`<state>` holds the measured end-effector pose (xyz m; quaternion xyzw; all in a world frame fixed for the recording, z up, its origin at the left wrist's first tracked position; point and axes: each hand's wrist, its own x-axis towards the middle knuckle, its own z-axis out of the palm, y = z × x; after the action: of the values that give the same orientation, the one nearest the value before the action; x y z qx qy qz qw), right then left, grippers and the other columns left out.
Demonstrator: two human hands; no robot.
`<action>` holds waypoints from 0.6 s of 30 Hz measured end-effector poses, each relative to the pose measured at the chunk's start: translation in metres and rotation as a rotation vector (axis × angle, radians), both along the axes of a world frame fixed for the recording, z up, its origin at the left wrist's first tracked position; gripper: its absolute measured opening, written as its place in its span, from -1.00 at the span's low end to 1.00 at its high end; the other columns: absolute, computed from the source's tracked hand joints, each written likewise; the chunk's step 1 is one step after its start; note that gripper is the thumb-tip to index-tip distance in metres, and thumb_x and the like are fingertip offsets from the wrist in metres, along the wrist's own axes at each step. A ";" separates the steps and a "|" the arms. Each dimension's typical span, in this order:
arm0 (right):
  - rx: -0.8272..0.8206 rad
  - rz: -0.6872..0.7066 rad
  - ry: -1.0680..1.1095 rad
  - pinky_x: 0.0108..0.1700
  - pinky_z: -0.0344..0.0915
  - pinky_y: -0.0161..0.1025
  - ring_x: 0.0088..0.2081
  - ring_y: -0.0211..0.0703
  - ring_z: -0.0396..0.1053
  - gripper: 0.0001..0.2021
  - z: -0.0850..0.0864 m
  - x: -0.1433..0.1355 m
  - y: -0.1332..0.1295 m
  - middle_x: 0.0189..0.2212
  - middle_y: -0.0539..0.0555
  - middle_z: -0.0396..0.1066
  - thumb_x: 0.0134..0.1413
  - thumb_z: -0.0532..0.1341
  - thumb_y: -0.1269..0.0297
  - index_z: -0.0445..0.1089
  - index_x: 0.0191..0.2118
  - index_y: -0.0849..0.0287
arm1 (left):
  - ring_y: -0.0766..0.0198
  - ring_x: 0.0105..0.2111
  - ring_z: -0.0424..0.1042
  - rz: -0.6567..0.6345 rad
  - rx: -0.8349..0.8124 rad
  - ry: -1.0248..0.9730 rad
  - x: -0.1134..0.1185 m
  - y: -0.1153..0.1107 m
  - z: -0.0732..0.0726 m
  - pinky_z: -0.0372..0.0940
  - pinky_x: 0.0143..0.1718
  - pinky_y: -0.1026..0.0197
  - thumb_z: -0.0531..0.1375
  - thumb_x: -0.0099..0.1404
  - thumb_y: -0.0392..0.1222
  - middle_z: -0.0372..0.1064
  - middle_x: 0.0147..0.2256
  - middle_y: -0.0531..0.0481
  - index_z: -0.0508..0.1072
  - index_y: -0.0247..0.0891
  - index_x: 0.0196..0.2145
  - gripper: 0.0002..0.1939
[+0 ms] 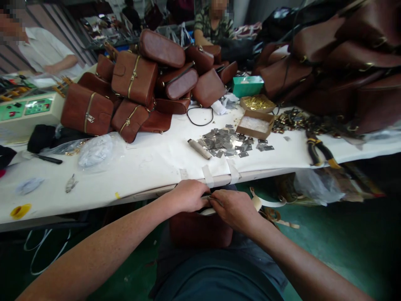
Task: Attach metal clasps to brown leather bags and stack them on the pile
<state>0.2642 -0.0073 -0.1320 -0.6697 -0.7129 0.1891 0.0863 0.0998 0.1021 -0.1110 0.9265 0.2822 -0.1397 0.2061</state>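
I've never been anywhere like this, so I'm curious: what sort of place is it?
Probably a bag-making workshop: many similar brown bags are heaped on a long white-covered table, with loose metal plates and pliers beside them.

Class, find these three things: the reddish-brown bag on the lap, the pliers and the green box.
Reddish-brown bag [200,232]: head view, on its outer wall.
Pliers [326,154]: head view, on one handle.
Green box [247,87]: head view, on its front side.
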 end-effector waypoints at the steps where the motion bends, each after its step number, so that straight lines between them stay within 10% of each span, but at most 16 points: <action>1: -0.002 0.008 -0.008 -0.30 0.01 -0.17 -0.21 -0.07 0.53 -0.73 0.000 0.001 -0.001 -0.25 0.03 0.60 0.40 0.09 0.18 0.53 -0.23 0.07 | 0.01 -0.13 0.58 0.007 0.004 0.007 0.001 -0.001 0.000 0.32 -0.25 0.14 0.14 0.36 0.10 0.62 -0.12 -0.08 0.61 -0.03 -0.08 -0.66; 10: -0.038 0.049 0.036 -0.33 0.01 -0.19 -0.29 -0.05 0.49 -0.76 0.006 0.010 -0.007 -0.33 0.11 0.58 0.32 0.18 0.18 0.51 -0.31 0.15 | -0.08 -0.20 0.61 -0.057 0.137 0.086 0.018 -0.024 0.005 0.35 -0.24 0.05 0.13 0.31 -0.16 0.62 -0.25 -0.15 0.62 -0.13 -0.23 -0.75; 15: -0.315 0.214 0.724 -0.36 0.11 -0.34 -0.41 -0.27 0.35 -0.72 0.038 0.027 -0.033 -0.43 -0.01 0.49 0.31 0.25 0.10 0.52 -0.32 0.19 | -0.15 -0.19 0.59 -0.036 0.198 0.170 0.018 -0.017 0.001 0.33 -0.21 0.02 0.11 0.38 -0.12 0.60 -0.25 -0.26 0.61 -0.25 -0.27 -0.72; 18: -0.192 -0.078 0.956 -0.35 0.15 -0.37 -0.38 -0.28 0.30 -0.62 0.035 0.051 -0.047 -0.42 -0.02 0.44 0.33 0.22 -0.05 0.51 -0.31 0.20 | -0.05 -0.20 0.59 0.009 0.131 0.112 0.006 -0.010 0.003 0.27 -0.25 0.09 0.05 0.46 -0.02 0.61 -0.23 -0.15 0.59 -0.16 -0.23 -0.66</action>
<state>0.3155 -0.0547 -0.0970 -0.5389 -0.5472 0.5370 0.3490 0.1063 0.0921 -0.1079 0.9275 0.3060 -0.1714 0.1295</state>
